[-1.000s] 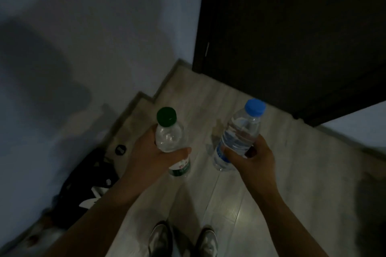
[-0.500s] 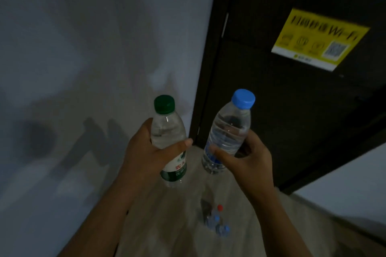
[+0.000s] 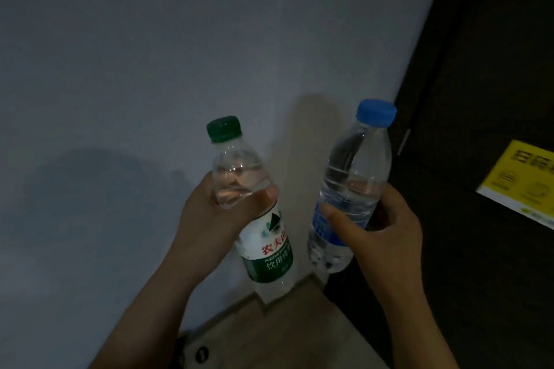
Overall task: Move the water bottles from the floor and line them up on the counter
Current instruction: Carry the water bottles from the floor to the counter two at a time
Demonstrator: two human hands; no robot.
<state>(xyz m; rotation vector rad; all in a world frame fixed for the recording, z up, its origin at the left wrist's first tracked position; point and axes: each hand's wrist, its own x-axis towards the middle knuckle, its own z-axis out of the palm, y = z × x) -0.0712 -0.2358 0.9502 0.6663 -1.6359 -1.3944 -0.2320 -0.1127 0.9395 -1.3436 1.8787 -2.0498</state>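
Bottles (image 3: 266,252) in left grip (image 3: 214,220), right grip (image 3: 386,229)

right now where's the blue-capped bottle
In the head view, right of centre: the right hand grips the blue-capped bottle, beside the green-capped bottle.

Blocked ahead by the dark door (image 3: 494,69) and, left of the door, by the plain wall (image 3: 150,69). Open air left of the door, in front of the wall, around the left hand (image 3: 209,219) gripping the green-capped bottle (image 3: 266,249). Only a small gap between that bottle and the blue-capped bottle (image 3: 356,165) in the right hand (image 3: 386,234), just in front of the door. Bare floor (image 3: 284,332) down by the door's foot, with a small dark round thing (image 3: 201,354) on it.
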